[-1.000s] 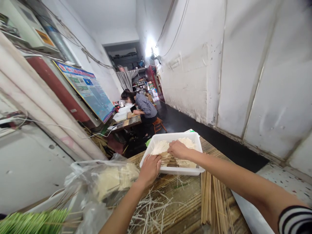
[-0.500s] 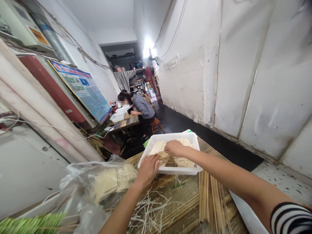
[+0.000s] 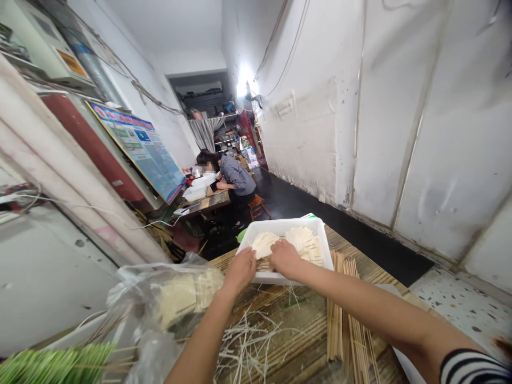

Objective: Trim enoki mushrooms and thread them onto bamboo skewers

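We see a long, narrow room with a pale wall [image 3: 420, 133] along the right side and a slatted wooden table [image 3: 304, 330] filling the foreground. Far down the room a person in a striped shirt [image 3: 236, 178] bends over another table, well apart from us. On our table, a crumpled clear plastic bag [image 3: 160, 298] holding pale flat pieces lies to the left, and a bundle of green-tipped sticks [image 3: 52, 365] shows at the lower left corner. At the table's far edge sits a white plastic tray [image 3: 326, 242], and in it lie fanned bunches of pale thin strips [image 3: 304, 240] on short skewers. To the right of the tray, a row of bare bamboo skewers [image 3: 348, 325] lies lengthwise along the table, and loose pale shavings [image 3: 248, 341] are scattered in front of the tray, between our arms. Our left hand [image 3: 240, 269] rests at the tray's near left rim with its fingers curled down over the edge, touching one of the fanned bunches. Our right hand [image 3: 285, 257] sits just beside it, palm down over the tray's near side, its fingers closed upon the brown skewer ends there; we cannot tell how firmly either hand grips. The two hands lie close together, nearly touching.
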### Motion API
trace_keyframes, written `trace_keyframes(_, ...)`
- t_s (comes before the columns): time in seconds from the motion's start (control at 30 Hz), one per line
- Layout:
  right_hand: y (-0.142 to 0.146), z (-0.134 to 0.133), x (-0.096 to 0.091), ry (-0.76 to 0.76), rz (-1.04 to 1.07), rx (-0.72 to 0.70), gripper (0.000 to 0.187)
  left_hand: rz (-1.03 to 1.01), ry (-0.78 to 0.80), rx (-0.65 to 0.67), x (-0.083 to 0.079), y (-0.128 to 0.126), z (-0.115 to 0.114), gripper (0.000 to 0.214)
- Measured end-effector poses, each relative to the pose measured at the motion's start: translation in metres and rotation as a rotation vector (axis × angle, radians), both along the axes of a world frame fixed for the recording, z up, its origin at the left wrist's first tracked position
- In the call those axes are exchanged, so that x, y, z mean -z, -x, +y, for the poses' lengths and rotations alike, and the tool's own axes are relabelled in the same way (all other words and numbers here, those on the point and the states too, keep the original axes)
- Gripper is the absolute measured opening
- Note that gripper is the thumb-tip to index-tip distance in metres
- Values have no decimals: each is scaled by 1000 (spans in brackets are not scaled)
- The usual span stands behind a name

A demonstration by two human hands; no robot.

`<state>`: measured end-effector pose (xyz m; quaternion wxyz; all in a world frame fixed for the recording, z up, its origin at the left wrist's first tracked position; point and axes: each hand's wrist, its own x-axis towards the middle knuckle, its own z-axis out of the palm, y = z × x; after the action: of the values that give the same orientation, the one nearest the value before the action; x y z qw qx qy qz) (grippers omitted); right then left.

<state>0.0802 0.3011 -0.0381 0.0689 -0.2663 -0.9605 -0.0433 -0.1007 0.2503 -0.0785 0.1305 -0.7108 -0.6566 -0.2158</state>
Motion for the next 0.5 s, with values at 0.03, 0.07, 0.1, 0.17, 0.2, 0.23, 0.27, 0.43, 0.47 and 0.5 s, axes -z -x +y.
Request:
trace_keyframes(0.03,-5,-1,-3,-3,23,2,19,5,8,-7,0,-1,0,28)
trace_keyframes(0.07,-12,-3,-7,-5,48,11,20,8,8,-18,-1,-1,-1,30)
trace_keyframes(0.1,-20,-6,-11,-4,71,31,22,8,4,-32,-3,-2,-3,31)
trace_keyframes(0.17,-43,-16,-17,9,106,99,23,0,-7,-61,-7,-6,-10,34)
trace_keyframes(0.2,-57,-22,-18,23,113,140,24,-7,-12,-76,-11,-10,-15,35)
trace_keyframes(0.23,-72,-30,-18,42,115,179,24,-15,-18,-90,-15,-14,-21,36)
trace_keyframes(0.27,-87,-38,-17,64,113,211,23,-25,-25,-102,-20,-19,-28,37)
trace_keyframes(0.43,-163,-87,0,167,65,377,18,-68,-53,-116,-54,-39,-84,35)
trace_keyframes(0.47,-175,-97,4,180,53,417,18,-74,-53,-120,-61,-41,-100,34)
trace_keyframes(0.5,-185,-107,7,193,42,457,19,-84,-54,-132,-67,-42,-117,34)
